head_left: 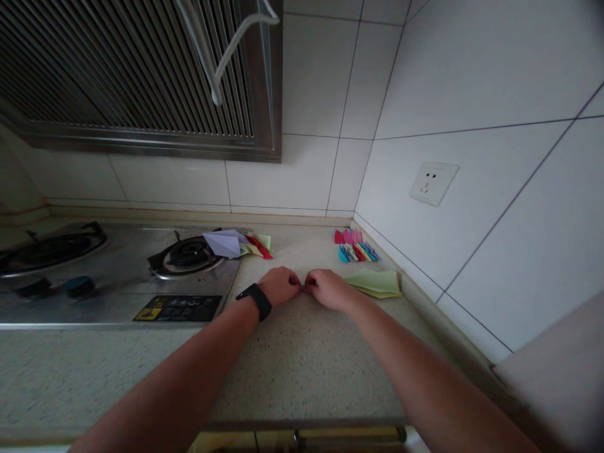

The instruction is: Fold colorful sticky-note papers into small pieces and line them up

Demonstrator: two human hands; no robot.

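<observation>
My left hand (282,285), with a black watch on its wrist, rests on the speckled countertop with its fingers pinched. Almost touching it, my right hand (329,288) is closed in a pinch too. Between the fingertips shows a tiny greenish piece of paper (302,287), mostly hidden by the fingers. Just right of my right hand lie pale green paper sheets (375,282). Beyond them, small folded paper pieces (358,252) in blue, red and yellow stand in a row, with pink and red folded pieces (348,236) behind.
Loose purple, red and green papers (240,244) lie at the edge of the gas stove (123,289), partly over its right burner (189,253). A range hood (141,75) hangs above. The tiled wall with a socket (434,183) bounds the countertop (302,377) on the right.
</observation>
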